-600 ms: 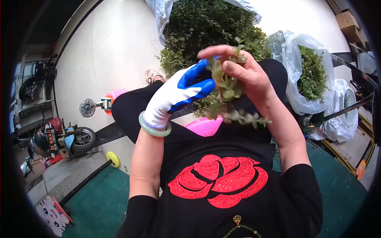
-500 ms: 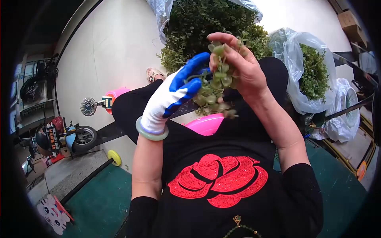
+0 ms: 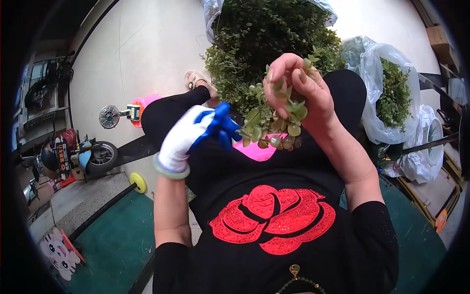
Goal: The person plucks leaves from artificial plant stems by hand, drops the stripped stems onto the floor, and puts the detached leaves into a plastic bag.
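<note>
Holds a trailing, leafy green sprig (image 3: 295,111) in the bare right hand (image 3: 313,95), with the thumb and fingers curled loosely around the stems and a small gap left between the thumb and the forefinger. Hangs above the lap between the two hands, in line of sight over a bright pink plastic basin (image 3: 259,152), only partly visible. Bears smooth, rounded leaves, pale yellow-green with a slight shine, set closely along thin stems; sweeps down and leftward from the grip, with duller, brownish tints and paler spots along the lower edge. Pokes out a few leaves above the thumb as well. Brings the left hand (image 3: 191,130), in a white knit glove with blue-coated fingers, near the sprig's left end, with the fingers bent and drawn together; cannot tell whether touching a leaf or pinching anything. Wears a pale green bangle (image 3: 171,169) at that wrist. Beyond the knees, spreads into a dense, dark green heap of foliage (image 3: 267,49), and at the right, into more greenery (image 3: 393,95) inside a translucent plastic bag (image 3: 371,105).
</note>
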`<move>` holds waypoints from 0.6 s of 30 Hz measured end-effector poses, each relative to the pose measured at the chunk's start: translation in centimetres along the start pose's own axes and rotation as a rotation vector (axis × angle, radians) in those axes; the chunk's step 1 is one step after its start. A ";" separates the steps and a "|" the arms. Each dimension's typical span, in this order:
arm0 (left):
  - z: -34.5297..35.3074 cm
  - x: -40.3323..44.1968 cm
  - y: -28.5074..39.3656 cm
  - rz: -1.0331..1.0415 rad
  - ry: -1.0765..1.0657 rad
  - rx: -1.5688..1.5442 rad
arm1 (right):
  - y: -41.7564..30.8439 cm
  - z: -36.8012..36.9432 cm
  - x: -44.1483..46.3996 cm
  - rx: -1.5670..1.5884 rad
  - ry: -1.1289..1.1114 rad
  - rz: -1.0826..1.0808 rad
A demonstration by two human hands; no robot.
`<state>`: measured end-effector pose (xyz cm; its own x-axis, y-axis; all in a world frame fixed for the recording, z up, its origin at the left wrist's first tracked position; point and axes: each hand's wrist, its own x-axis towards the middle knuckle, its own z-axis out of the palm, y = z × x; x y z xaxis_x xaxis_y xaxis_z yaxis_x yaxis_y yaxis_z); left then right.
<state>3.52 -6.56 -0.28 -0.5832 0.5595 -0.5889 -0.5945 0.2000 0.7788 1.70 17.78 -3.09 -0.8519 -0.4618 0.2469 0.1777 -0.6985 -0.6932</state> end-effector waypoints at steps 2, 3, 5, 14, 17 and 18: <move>-0.2 0.8 -5.0 0.049 -0.063 -0.437 | 0.4 0.7 0.6 -0.044 -0.023 -0.074; 0.0 1.7 -7.8 0.118 -0.001 -0.566 | 0.3 1.0 0.6 -0.097 -0.039 -0.040; 1.8 2.4 -6.6 0.197 0.039 -0.458 | 0.1 1.4 0.4 -0.208 -0.059 0.035; 4.0 1.2 -0.2 0.327 0.273 -0.275 | -1.4 -3.3 -1.3 -0.331 0.209 -0.205; 4.6 0.8 0.1 0.393 0.397 -0.120 | -1.0 -4.5 -2.4 -0.148 0.335 -0.198; 5.1 0.9 0.1 0.420 0.453 -0.083 | -1.2 -4.5 -2.7 -0.121 0.412 -0.175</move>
<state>5.73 -1.94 0.33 -0.9426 0.1766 -0.2834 -0.2940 -0.0366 0.9551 1.57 22.28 -5.94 -0.9930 -0.0695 0.0951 -0.0247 -0.6662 -0.7454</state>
